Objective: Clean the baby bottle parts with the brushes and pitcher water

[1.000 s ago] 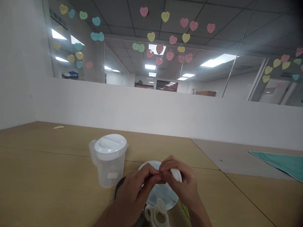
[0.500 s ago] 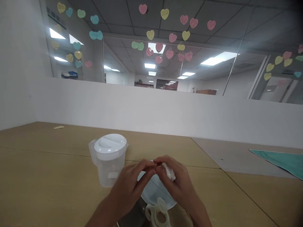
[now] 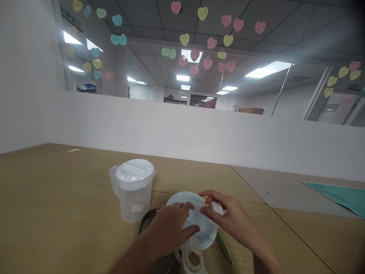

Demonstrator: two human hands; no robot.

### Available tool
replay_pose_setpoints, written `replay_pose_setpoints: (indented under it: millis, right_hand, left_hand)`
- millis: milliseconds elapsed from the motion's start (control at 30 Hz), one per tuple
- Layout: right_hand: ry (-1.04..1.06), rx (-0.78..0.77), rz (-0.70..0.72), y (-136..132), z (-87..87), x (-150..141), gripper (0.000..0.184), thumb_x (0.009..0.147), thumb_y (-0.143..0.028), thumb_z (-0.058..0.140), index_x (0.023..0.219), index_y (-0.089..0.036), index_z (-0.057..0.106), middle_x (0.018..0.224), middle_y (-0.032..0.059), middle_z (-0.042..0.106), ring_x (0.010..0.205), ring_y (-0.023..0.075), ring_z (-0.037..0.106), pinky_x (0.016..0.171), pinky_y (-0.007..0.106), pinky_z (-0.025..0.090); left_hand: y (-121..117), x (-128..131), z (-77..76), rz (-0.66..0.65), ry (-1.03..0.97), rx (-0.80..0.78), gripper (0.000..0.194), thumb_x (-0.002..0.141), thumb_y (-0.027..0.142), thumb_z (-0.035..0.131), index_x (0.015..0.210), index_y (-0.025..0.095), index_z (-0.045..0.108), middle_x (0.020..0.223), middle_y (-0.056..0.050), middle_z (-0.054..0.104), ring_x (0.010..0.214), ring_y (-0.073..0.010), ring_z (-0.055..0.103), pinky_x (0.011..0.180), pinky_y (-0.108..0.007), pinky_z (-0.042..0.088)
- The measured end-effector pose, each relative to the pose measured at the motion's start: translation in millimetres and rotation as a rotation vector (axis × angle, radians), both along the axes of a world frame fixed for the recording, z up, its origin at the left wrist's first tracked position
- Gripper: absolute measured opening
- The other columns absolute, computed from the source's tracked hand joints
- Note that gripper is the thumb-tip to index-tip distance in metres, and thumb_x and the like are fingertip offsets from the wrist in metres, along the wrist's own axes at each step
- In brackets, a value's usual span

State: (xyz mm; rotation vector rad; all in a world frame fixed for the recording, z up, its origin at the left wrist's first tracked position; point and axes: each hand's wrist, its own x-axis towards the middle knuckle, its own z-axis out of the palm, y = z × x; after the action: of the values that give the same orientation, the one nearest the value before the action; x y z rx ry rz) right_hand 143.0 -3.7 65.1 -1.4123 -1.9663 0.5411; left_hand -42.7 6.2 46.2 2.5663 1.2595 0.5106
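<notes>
My right hand (image 3: pixel 228 211) is closed around a small white bottle-like item (image 3: pixel 217 207), its clear, ridged end pointing left between thumb and fingers. Just left of that end, my left hand (image 3: pixel 173 226) is open, thumb and fingers apart, with nothing visible in it. Both hands are above a pale round plate (image 3: pixel 203 238) with a dark line across it. Near the bottom edge stands a translucent container (image 3: pixel 194 262) with a raised flip cap. A dark round pan or tray (image 3: pixel 146 217) is partly covered by my left forearm.
A translucent pitcher (image 3: pixel 134 199) with a white lid stands left of the plate. To the plate's right lies a thin green item (image 3: pixel 224 247). A teal cloth (image 3: pixel 336 196) is at the far right, and a pale yellow scrap (image 3: pixel 73 150) near the back wall (image 3: pixel 171 129).
My hands were together at the white item; now my left hand has come away, opened and dropped lower left. My right hand keeps the item and has shifted right, uncovering its clear end.
</notes>
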Motion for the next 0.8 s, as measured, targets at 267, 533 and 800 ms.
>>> replay_pose_setpoints:
  millis: [267, 533, 800]
  right_hand:
    - [-0.161, -0.002, 0.066, -3, -2.1, 5, 0.02, 0.075, -0.032, 0.056, 0.09, -0.025, 0.067, 0.087, 0.0017, 0.064, 0.077, 0.0167, 0.057, 0.066, 0.025, 0.041]
    - [-0.194, -0.112, 0.049, -12, -1.5, -5, 0.024, 0.069, -0.017, 0.058, 0.086, -0.027, 0.071, 0.09, 0.0025, 0.064, 0.092, 0.0199, 0.055, 0.077, 0.027, 0.04]
    - [-0.287, -0.116, 0.177, -19, -0.9, -13, 0.02, 0.073, -0.018, 0.057, 0.081, -0.027, 0.072, 0.084, 0.0015, 0.065, 0.082, 0.0162, 0.056, 0.071, 0.024, 0.039]
  left_hand:
    - [3, 21, -30.8, -0.259, 0.18, -0.154, 0.021, 0.08, 0.03, 0.054, 0.093, 0.02, 0.066, 0.093, -0.006, 0.067, 0.088, -0.0247, 0.062, 0.076, -0.032, 0.045]
    - [5, 10, -19.4, -0.223, 0.144, -0.18, 0.033, 0.071, 0.04, 0.065, 0.098, 0.021, 0.067, 0.095, -0.007, 0.067, 0.087, -0.025, 0.062, 0.077, -0.031, 0.045]
    - [4, 7, -15.9, -0.261, 0.2, -0.185, 0.03, 0.068, 0.032, 0.067, 0.097, 0.023, 0.068, 0.084, -0.006, 0.07, 0.077, -0.0238, 0.063, 0.063, -0.027, 0.044]
